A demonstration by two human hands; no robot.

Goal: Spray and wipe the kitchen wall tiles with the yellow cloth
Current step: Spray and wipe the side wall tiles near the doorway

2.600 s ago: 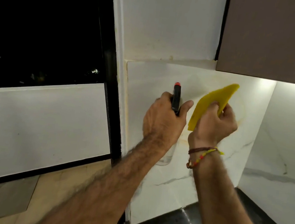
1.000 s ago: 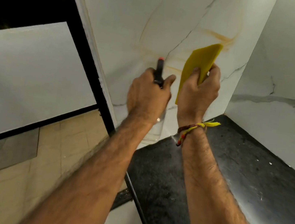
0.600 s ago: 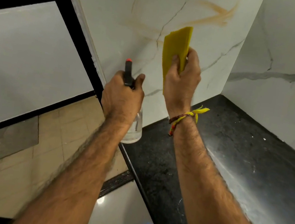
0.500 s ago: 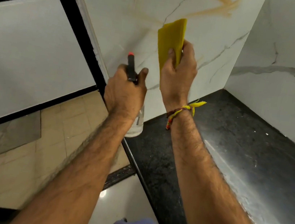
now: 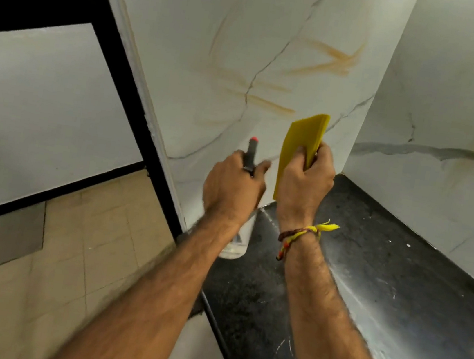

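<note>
A kitchen corner: two pale marble-look wall tiles (image 5: 248, 44) meet at a right angle above a dark, speckled countertop (image 5: 383, 276). To the left, a black frame (image 5: 136, 104) edges the wall, with beige floor tiles (image 5: 68, 247) below it.

Two bare forearms reach toward the corner. The left hand (image 5: 232, 191) is wrapped around the neck of a clear spray bottle (image 5: 236, 240), its red-tipped nozzle (image 5: 254, 140) pointing at the tile. The right hand (image 5: 305, 183) pinches a folded yellow cloth (image 5: 303, 146) upright, close to the wall; contact cannot be told. A braided thread band (image 5: 300, 237) circles that wrist.

This looks like the spraying step, low on the wall. Next, likely, the cloth must press flat on the tile and sweep across.
</note>
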